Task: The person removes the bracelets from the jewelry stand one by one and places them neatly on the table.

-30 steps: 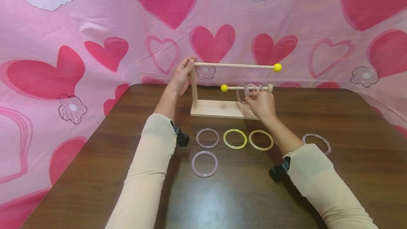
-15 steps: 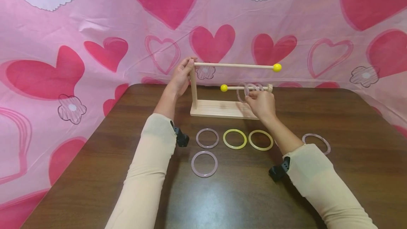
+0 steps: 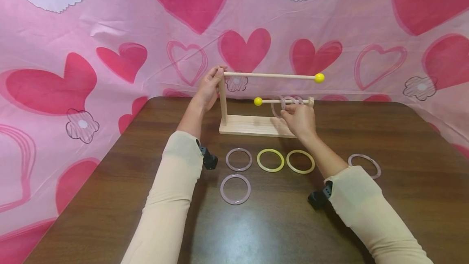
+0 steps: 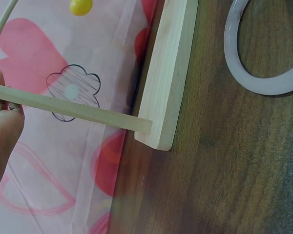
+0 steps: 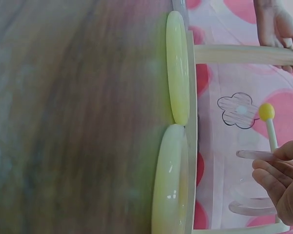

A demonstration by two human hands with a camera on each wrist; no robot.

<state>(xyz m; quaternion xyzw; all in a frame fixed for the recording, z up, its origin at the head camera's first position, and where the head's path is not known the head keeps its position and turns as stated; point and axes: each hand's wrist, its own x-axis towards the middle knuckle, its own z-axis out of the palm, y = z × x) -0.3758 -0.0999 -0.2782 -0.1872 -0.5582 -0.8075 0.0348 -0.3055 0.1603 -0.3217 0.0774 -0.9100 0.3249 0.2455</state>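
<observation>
Presumably ring-sliding: right hand (image 3: 300, 121) pinches lilac ring (image 5: 253, 155) around lower dowel (image 3: 269, 101); left hand (image 3: 209, 89) grips left post (image 3: 223, 103); next move likely calls for keeping the ring level.

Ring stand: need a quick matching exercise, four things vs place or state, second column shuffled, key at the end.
Things:
1. Left hand
2. Right hand
3. Yellow rings
4. Upper rod

Place or state:
A. Pinching a pale purple ring at the lower rod
B. Bearing no ring
C. Gripping the left post near its top
D. Flat on the table

Pairs: 1-C, 2-A, 3-D, 4-B
</observation>
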